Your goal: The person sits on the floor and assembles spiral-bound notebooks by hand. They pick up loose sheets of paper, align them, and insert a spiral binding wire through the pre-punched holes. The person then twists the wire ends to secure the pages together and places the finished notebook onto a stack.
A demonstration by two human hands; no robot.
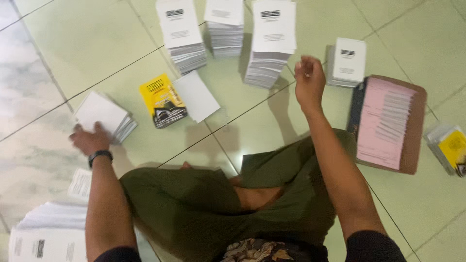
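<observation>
My left hand (pixel 90 139) rests on the near edge of a small stack of white booklets (pixel 104 115) lying on the tiled floor at the left. A black band circles that wrist. My right hand (pixel 308 80) hovers above the floor with fingers curled, beside a tall stack of white booklets (pixel 271 41); whether it pinches anything is unclear. I sit cross-legged in olive trousers (pixel 218 204).
Two more white stacks (pixel 182 34) (pixel 224 24) stand at the back, a smaller one (pixel 346 62) at right. A yellow-and-black booklet pile (pixel 161 99) with a white sheet lies centre. A brown clipboard with pink paper (pixel 388 121), another yellow pile (pixel 451 148), and white stacks (pixel 46 233) surround me.
</observation>
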